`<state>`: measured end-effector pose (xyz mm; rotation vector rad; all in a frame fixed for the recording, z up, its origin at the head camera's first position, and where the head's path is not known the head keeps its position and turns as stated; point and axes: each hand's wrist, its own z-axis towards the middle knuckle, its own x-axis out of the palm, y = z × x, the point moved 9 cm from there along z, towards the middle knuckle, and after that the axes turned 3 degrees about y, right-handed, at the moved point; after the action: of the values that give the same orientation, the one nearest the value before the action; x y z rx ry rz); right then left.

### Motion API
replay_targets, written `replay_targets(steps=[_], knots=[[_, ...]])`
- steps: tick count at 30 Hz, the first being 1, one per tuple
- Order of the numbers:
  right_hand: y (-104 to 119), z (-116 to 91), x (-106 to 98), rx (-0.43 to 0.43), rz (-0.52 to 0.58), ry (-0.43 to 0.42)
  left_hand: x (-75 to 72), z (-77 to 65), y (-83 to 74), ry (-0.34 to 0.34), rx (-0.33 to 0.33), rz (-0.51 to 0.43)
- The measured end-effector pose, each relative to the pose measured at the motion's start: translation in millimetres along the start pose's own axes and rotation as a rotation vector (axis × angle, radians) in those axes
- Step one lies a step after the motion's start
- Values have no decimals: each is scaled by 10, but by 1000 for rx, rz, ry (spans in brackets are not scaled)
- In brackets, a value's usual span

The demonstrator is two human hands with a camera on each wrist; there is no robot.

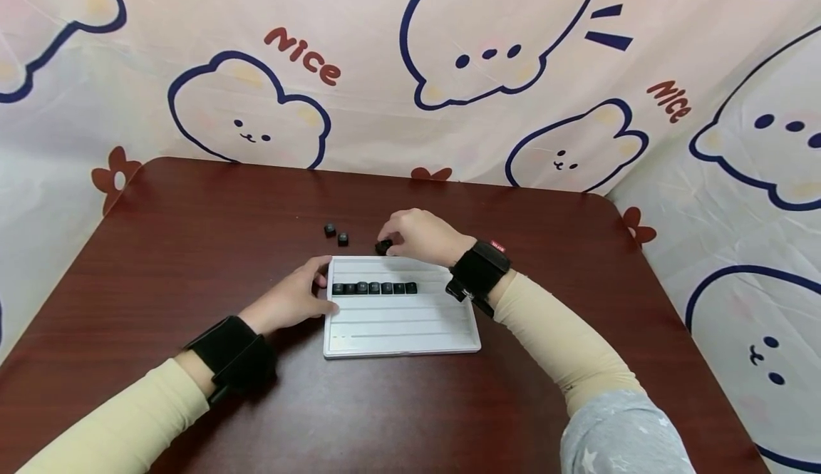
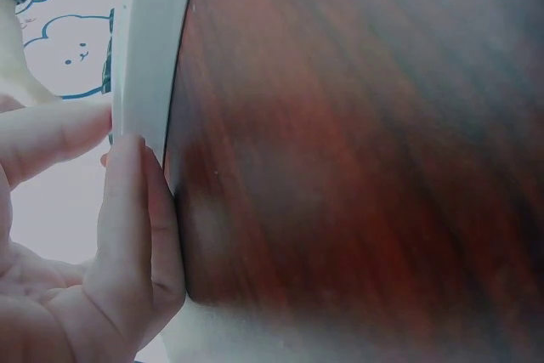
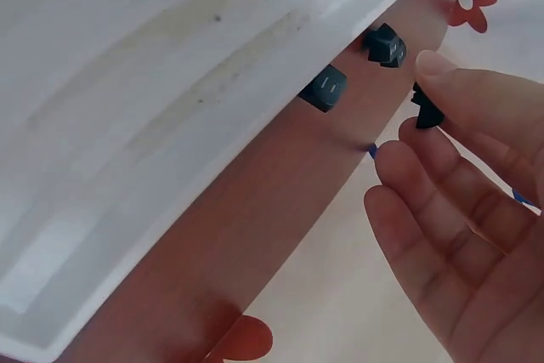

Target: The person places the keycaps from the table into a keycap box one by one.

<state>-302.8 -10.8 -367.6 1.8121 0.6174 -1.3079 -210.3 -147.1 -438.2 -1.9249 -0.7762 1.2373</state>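
Cloth [image 1: 365,117]: printed, behind the table's far edge. Table [image 1: 192,260]: dark red-brown, glossy; a dropped cap might skid on it. Tray [image 1: 404,324]: white, ridged lengthwise, flat on the table; an uneven tug at its left edge could shift it. Left hand [image 1: 291,297]: gripping that left edge, thumb on top, fingers along the outer side; the thumb lies just to the near side of the row's left end and, slipping farther, might nudge the end cap. Right hand [image 1: 426,237]: at the tray's far edge, pinching one cap between thumb and forefinger; its strap [image 1: 481,269] overhangs the tray's far right corner and, if lowered, could knock the rim. Row [image 1: 375,289]: seven black caps, side by side in the left part of a far channel; liable to slide should the tray tip. Loose pair [image 1: 343,239]: two caps on the table, beyond the tray's far left. Single cap [image 3: 325,89]: just beside the tray's far edge; sweeping fingers could push it off. Held cap [image 3: 427,108]: edge-on at the fingertips; too slack a pinch may let it turn or drop.
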Motion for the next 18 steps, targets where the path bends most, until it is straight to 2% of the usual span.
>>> replay_targets(steps=[7, 18], knots=[[8, -173, 48, -10, -1, 5, 8, -11, -15, 4, -7, -1], [26, -410, 84, -28, -17, -32, 21, 1, 4, 7, -16, 11]])
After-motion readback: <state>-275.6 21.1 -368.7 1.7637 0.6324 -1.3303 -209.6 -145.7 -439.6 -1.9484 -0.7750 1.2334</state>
